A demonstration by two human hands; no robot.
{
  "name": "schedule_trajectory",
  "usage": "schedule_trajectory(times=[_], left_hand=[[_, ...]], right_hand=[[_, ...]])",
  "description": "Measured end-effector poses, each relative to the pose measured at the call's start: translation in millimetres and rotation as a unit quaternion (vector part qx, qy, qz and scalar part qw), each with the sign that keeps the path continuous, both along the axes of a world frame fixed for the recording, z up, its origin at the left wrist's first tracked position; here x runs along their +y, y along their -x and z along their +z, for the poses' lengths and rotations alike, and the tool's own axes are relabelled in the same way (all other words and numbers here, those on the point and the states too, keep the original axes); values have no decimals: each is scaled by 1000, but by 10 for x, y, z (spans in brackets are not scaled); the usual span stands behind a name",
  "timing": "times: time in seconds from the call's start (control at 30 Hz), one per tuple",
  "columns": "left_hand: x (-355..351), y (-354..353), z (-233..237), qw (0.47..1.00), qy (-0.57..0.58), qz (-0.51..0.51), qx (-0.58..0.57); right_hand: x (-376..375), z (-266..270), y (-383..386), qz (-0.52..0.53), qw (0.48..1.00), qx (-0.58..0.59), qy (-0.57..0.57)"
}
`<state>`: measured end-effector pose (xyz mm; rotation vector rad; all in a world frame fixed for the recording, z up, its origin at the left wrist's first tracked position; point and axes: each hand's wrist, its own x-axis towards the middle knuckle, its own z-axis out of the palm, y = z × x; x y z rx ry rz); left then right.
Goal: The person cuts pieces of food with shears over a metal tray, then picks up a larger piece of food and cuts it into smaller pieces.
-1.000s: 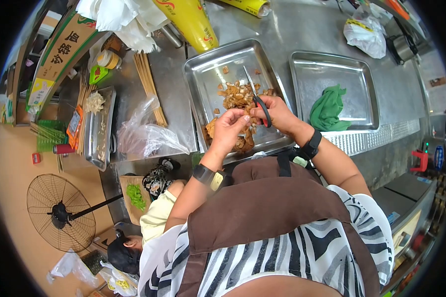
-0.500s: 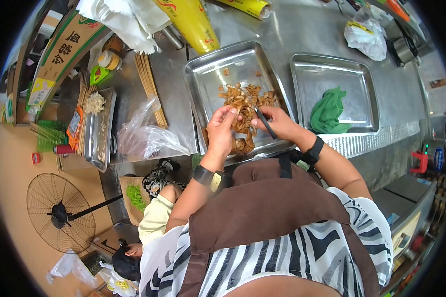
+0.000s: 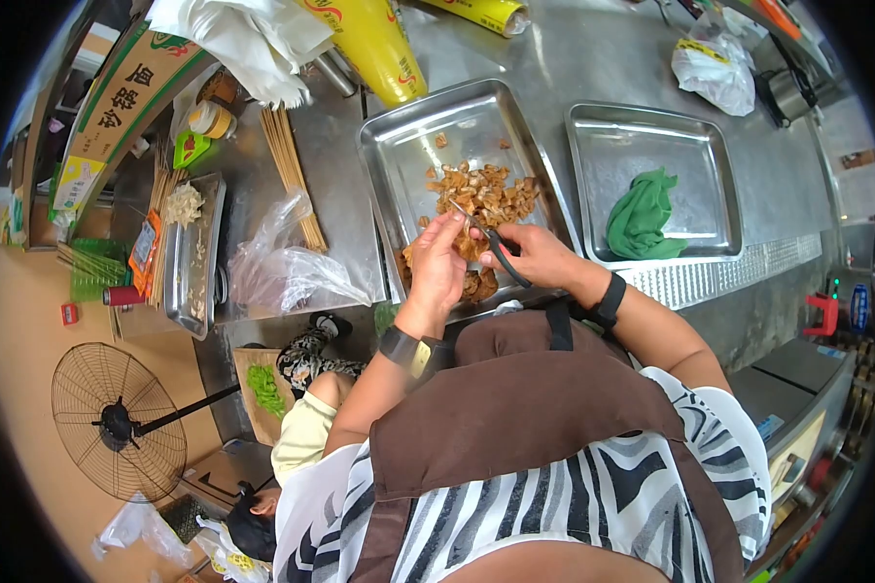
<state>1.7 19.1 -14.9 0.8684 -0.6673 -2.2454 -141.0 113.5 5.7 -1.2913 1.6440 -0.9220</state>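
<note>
Stainless-steel counter [image 3: 593,58], seen from above, as I read it from my remote station. Near tray [image 3: 389,136]: a heap of cut brown pieces [image 3: 491,194] lies in its middle. Left hand [image 3: 436,267]: fingers closed, pinching a brown piece [image 3: 454,216] above the tray's near half. Right hand [image 3: 540,257]: clenched around the handles of the scissors [image 3: 491,248], whose blades point at that piece. Second tray [image 3: 651,121], just right of the first, holds a green cloth [image 3: 642,214]. Bamboo skewers [image 3: 292,165] and a clear plastic bag [image 3: 282,267] lie to the left.
</note>
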Motion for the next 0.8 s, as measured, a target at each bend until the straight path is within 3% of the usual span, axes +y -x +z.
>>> schedule_trajectory(times=[0.5,0.67,0.8], left_hand=[[-10,-8,-51,998,25,38,-32],[-16,1,-47,995,50,59,-62],[9,18,11,989,90,42,-108]], right_hand=[[7,-204,15,-26,994,106,18],[7,-208,92,-18,998,-25,-62],[-7,-1,53,-34,993,-96,-55]])
